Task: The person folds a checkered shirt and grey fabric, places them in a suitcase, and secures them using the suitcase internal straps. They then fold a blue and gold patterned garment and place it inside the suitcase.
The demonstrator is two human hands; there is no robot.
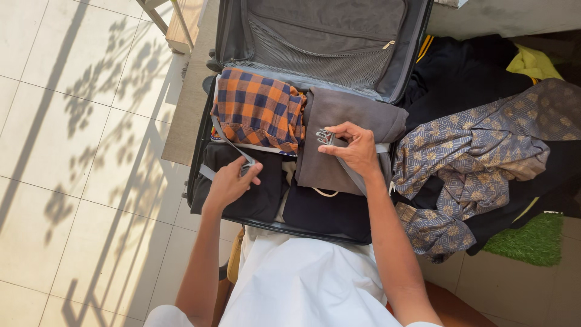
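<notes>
An open dark suitcase (195, 175) lies on the tiled floor, packed with folded clothes. My left hand (230, 181) grips one grey strap end with its buckle over a black folded garment (260, 200). My right hand (352, 147) pinches the other grey buckle (325, 137) above a folded grey-brown garment (339, 115). An orange and blue checked shirt (257, 109) lies at the upper left of the case. The lid (321, 36) with a mesh zip pocket stands open at the far side.
A pile of clothes lies to the right of the case: a grey patterned fabric (478, 151), black cloth (460, 72), something yellow (532, 60). A green mat (532, 242) lies at lower right. A wooden furniture leg (181, 30) stands at the top. My white garment (302, 278) is below.
</notes>
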